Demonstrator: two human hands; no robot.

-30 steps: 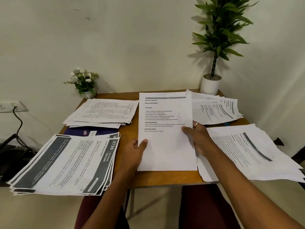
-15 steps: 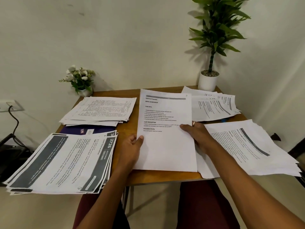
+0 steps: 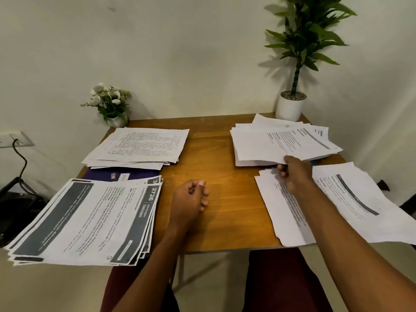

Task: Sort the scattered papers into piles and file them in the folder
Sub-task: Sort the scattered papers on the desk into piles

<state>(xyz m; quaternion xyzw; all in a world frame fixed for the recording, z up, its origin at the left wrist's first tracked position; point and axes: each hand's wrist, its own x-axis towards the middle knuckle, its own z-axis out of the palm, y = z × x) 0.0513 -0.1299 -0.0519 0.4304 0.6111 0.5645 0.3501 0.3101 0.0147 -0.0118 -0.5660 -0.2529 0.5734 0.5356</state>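
Observation:
Several paper piles lie on a small wooden table. My right hand pinches the near edge of the far-right pile, on top of which lies a sheet with a grey header. My left hand rests on the bare wood at the middle, fingers loosely curled, holding nothing. A near-right pile hangs over the table edge under my right forearm. A near-left pile with dark banners overhangs the left edge. A far-left pile lies partly on a dark blue folder.
A small white flower pot stands at the back-left corner, a tall potted plant at the back right. A wall socket with a black cable is at left. The wall runs close behind the table.
The single sheet held upright by both hands is now on the far-right pile. My left hand let go and dropped to the table; my right hand moved to that pile's edge.

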